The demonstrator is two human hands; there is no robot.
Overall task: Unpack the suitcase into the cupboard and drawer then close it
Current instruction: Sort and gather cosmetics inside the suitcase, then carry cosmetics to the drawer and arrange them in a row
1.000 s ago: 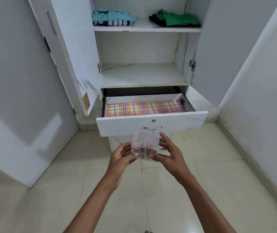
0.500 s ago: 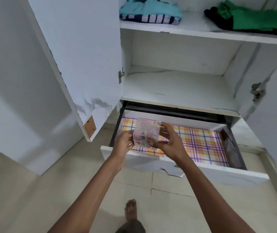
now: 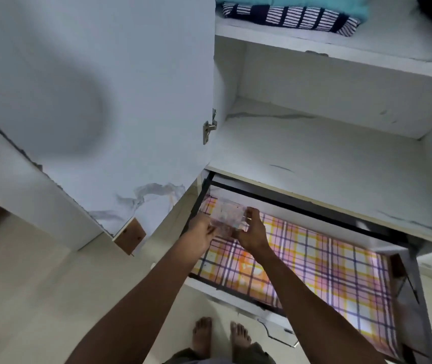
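A small clear plastic box [image 3: 227, 216] with compartments is held between both hands over the back left corner of the open drawer [image 3: 238, 303]. My left hand [image 3: 201, 232] grips its left side and my right hand [image 3: 252, 230] grips its right side. The drawer is lined with pink, yellow and purple checked paper [image 3: 322, 261]. The white cupboard [image 3: 314, 153] stands open above it, with a bare lower shelf. Folded striped and teal clothes [image 3: 293, 11] lie on the upper shelf. The suitcase is out of view.
The left cupboard door [image 3: 110, 101] stands open close to my left arm, with a chipped lower corner [image 3: 129, 237]. My bare feet [image 3: 220, 334] stand on the pale tiled floor just before the drawer front.
I have stepped closer and leaned over the drawer. Both hands have carried the clear box from in front of the drawer to low over its back left corner.
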